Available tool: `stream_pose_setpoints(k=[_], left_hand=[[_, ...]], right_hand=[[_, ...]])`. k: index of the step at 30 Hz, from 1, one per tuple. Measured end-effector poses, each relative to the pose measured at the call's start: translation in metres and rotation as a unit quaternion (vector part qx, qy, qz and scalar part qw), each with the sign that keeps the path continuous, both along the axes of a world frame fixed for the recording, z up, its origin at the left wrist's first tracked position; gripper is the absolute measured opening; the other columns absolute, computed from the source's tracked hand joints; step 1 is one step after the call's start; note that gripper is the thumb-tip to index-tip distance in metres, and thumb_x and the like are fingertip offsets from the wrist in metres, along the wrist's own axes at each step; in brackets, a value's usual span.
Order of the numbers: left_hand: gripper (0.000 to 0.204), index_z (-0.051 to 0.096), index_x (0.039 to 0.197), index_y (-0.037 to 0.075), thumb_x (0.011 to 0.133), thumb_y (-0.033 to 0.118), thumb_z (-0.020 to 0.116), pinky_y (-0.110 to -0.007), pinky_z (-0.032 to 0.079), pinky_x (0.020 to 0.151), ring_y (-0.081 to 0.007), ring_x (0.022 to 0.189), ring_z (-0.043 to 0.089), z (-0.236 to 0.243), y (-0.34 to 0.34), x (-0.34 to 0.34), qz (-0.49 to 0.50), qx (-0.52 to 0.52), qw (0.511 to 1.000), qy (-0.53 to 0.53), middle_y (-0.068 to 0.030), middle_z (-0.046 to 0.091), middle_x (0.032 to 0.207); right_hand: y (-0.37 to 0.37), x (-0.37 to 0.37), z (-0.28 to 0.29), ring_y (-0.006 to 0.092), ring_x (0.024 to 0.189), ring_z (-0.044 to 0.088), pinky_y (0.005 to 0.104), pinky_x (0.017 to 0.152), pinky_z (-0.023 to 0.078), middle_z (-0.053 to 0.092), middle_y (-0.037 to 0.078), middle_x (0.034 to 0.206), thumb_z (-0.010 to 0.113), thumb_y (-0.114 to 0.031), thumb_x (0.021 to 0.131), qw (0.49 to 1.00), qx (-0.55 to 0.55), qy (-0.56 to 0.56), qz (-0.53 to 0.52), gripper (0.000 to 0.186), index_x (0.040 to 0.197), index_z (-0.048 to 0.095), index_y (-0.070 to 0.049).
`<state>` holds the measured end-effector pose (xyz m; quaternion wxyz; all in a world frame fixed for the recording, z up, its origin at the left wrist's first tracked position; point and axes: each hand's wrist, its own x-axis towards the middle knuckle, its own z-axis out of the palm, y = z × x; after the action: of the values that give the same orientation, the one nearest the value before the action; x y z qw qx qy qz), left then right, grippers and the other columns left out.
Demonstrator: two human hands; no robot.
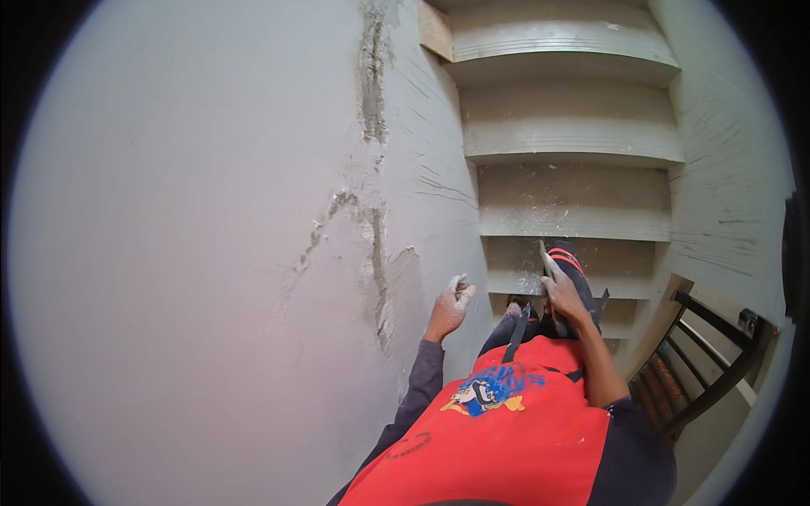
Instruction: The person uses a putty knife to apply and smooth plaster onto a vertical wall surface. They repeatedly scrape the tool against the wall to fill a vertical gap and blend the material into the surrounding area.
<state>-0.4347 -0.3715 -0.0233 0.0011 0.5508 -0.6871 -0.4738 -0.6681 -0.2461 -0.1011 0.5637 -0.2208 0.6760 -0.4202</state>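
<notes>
My left hand (pixel 450 309) is close to the wall, its fingers curled together and coated with white powder or plaster. Whether anything small is pinched in it is hidden. My right hand (pixel 562 293), also whitened, is closed in front of my legs. A thin, pale, narrow thing (pixel 543 251) sticks up from its fingers, perhaps a tool seen edge-on; its kind cannot be made out. On the wall (pixel 211 253) left of my hands runs a rough vertical groove (pixel 372 80), partly covered with grey plaster. A chipped, crumbly line (pixel 325 221) branches from it down to the left.
Stairs (pixel 574 122) with white specks rise ahead of me between two walls. At the lower right stands a dark slatted railing (pixel 713 358). A small tan board (pixel 435 32) rests against the wall at the top. Dark streaks mark the right wall (pixel 726 177).
</notes>
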Motion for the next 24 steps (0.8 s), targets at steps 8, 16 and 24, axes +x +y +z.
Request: stream_pose_setpoints(k=[8, 16, 24], left_hand=[[0.036, 0.058, 0.115, -0.002, 0.094, 0.026, 0.054, -0.034, 0.046, 0.088, -0.0265, 0.101, 0.062, 0.131, -0.017, -0.003, 0.073, 0.02, 0.997, -0.009, -0.0189, 0.065, 0.106], [0.045, 0.053, 0.12, -0.002, 0.093, 0.033, 0.05, -0.038, 0.042, 0.089, -0.0311, 0.105, 0.057, 0.138, -0.011, 0.011, 0.029, 0.074, 0.992, -0.1, -0.0195, 0.062, 0.112], [0.044, 0.047, 0.124, -0.004, 0.092, 0.024, 0.053, -0.039, 0.038, 0.096, -0.034, 0.115, 0.053, 0.139, -0.049, 0.027, -0.025, 0.049, 0.996, -0.065, -0.0227, 0.058, 0.118]], right_hand=[[-0.158, 0.047, 0.142, 0.0436, 0.074, 0.061, 0.0496, 0.07, 0.049, 0.061, 0.029, 0.079, 0.048, -0.004, 0.078, 0.952, -0.176, 0.095, 0.23, 0.071, 0.145, 0.029, -0.02], [-0.199, 0.091, 0.211, 0.0451, 0.073, 0.06, 0.0512, 0.071, 0.047, 0.06, 0.03, 0.077, 0.045, -0.007, 0.081, 0.971, -0.13, 0.045, 0.198, 0.065, 0.144, 0.031, -0.016], [-0.201, 0.093, 0.238, 0.0457, 0.07, 0.06, 0.0514, 0.07, 0.048, 0.06, 0.03, 0.071, 0.046, -0.005, 0.079, 0.974, -0.11, 0.036, 0.193, 0.069, 0.145, 0.029, -0.012]])
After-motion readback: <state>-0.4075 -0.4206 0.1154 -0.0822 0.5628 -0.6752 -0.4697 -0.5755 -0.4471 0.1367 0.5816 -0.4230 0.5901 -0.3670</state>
